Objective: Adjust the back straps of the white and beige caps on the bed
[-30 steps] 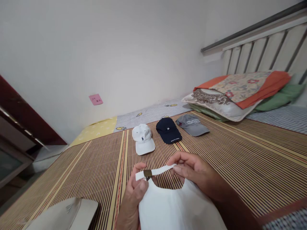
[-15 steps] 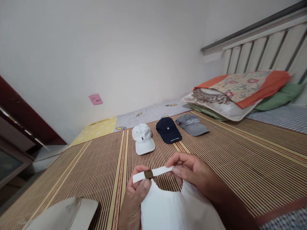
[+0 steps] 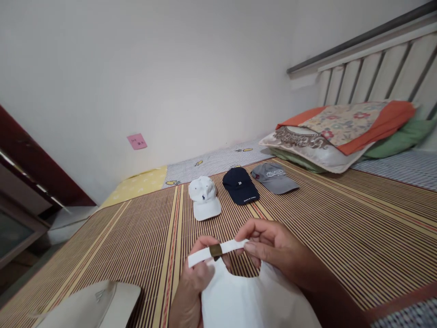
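Observation:
Close to me is a white cap with its back opening and adjuster strap facing up. A brass-coloured buckle sits on the strap. My left hand grips the cap and strap beside the buckle, its thumb on the near side and blurred. My right hand pinches the strap's other end between thumb and fingers. Beyond my hands, a white cap with a small dark logo, a navy cap and a grey cap stand in a row. A beige cap lies at lower left.
A striped bamboo mat covers the bed. Folded pillows are stacked at the right, before a white headboard. A pink note is stuck on the wall, and a dark red frame stands at far left.
The buckle has moved slightly right, toward my right hand, and a longer strap end shows left of it. My left thumb has shifted; the right hand has hardly moved.

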A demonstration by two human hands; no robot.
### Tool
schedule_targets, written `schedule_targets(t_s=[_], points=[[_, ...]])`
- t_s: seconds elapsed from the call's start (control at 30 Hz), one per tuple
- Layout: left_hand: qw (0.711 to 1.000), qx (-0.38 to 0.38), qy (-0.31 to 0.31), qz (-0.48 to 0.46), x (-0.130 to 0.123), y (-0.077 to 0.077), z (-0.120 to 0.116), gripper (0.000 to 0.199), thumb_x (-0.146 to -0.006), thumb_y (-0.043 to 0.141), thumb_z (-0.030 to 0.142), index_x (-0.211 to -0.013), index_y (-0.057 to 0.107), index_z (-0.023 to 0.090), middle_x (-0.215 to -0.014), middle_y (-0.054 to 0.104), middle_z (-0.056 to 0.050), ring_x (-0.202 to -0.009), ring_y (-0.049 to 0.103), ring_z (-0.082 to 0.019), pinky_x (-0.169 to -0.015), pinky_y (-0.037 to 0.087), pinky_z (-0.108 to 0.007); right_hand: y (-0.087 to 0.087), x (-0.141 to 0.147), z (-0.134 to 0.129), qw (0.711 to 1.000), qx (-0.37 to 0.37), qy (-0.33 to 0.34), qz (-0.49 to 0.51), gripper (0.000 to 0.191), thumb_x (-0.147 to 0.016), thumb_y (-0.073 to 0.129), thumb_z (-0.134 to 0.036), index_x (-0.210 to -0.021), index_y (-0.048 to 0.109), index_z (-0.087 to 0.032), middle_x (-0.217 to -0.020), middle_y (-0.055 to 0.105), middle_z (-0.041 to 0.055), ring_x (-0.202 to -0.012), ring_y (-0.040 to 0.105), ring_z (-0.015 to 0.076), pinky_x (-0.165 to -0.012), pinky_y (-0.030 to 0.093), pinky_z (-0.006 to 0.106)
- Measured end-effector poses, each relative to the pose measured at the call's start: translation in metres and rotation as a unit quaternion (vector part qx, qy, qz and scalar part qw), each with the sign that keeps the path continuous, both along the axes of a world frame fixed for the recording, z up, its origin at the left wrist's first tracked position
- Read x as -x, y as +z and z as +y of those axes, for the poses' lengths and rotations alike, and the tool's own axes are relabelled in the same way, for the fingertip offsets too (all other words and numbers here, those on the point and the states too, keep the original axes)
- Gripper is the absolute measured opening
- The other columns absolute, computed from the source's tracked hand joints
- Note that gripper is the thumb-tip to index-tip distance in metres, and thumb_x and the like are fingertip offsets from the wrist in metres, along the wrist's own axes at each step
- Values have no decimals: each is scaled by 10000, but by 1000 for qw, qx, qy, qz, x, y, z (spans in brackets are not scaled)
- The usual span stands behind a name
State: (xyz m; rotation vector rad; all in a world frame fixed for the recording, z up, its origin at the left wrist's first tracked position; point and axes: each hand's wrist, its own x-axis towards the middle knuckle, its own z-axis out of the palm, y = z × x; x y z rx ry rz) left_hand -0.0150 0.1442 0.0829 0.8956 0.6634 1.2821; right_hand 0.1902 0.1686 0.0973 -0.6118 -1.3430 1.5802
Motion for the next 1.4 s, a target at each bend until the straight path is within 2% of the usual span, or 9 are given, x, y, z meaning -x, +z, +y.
schedule_targets(t_s=[0.1, 0.23, 0.37, 0.5, 0.73, 0.87, 1.13, 1.27, 1.4], points=[[998, 37, 16, -47, -7, 9, -9, 490, -775, 805, 632, -963, 744, 184, -746, 735, -35, -644, 632, -138, -628, 483, -236, 1, 0, -2, 1000, 7, 4, 2, 185, -868, 777, -326, -971, 720, -183, -847, 728, 12, -695, 587, 99, -631, 424, 227], [999, 28, 11, -17, -9, 13, -10, 294, -885, 728, 457, -916, 738, 165, -720, 703, -30, -627, 602, -130, -610, 468, -224, 3, 0, -3, 1000, 8, 6, 7, 193, -859, 783, -332, -955, 720, -176, -799, 704, -3, -665, 577, 89, -611, 421, 218], [999, 44, -16, -11, -4, 9, -7, 238, -853, 760, 389, -900, 732, 158, -723, 682, -16, -612, 602, -117, -623, 467, -215, 5, 1, -4, 1000, 5, 0, 2, 191, -859, 772, -333, -963, 722, -181, -784, 689, -8, -678, 592, 99, -619, 439, 227], [997, 78, 14, -18, -1, 1, -6, 313, -835, 792, 455, -921, 737, 159, -782, 713, -29, -679, 641, -147, -665, 504, -244, 5, -1, -5, 1000, -2, -5, -14, 177, -865, 762, -329, -956, 720, -183, -805, 705, 0, -669, 581, 96, -617, 438, 226], [999, 38, -20, 23, 3, -12, 10, 390, -788, 848, 497, -731, 678, 150, -624, 660, -6, -540, 546, -105, -536, 418, -214, 3, -5, -6, 999, -6, -12, -46, 189, -882, 741, -347, -977, 722, -185, -843, 711, 15, -656, 555, 95, -620, 430, 237], [998, 40, -38, 29, 5, -14, 13, 407, -780, 842, 520, -733, 667, 155, -637, 679, -17, -522, 553, -112, -542, 425, -233, 9, -3, -11, 998, 4, -21, -52, 158, -863, 744, -327, -944, 720, -193, -828, 711, 13, -662, 566, 106, -616, 421, 248], [998, 48, -37, 9, -4, 2, 1, 384, -764, 858, 493, -729, 679, 155, -612, 617, 1, -569, 526, -103, -554, 409, -205, 18, -5, -17, 997, 7, -36, -67, 185, -846, 771, -344, -923, 731, -181, -782, 663, -9, -671, 541, 94, -611, 398, 232], [995, 94, -32, 9, -10, 12, -8, 424, -748, 857, 528, -752, 674, 147, -625, 596, 5, -549, 474, -83, -539, 356, -197, 20, -6, -19, 997, 17, -33, -64, 194, -852, 782, -358, -924, 728, -185, -766, 678, -11, -653, 558, 94, -601, 420, 230], [993, 116, -25, -3, -13, 12, -11, 430, -745, 852, 532, -758, 654, 152, -626, 579, 10, -535, 468, -77, -538, 335, -190, 25, -7, -22, 997, 32, -32, -66, 199, -856, 786, -363, -923, 727, -185, -794, 719, 4, -680, 609, 106, -620, 449, 230]])
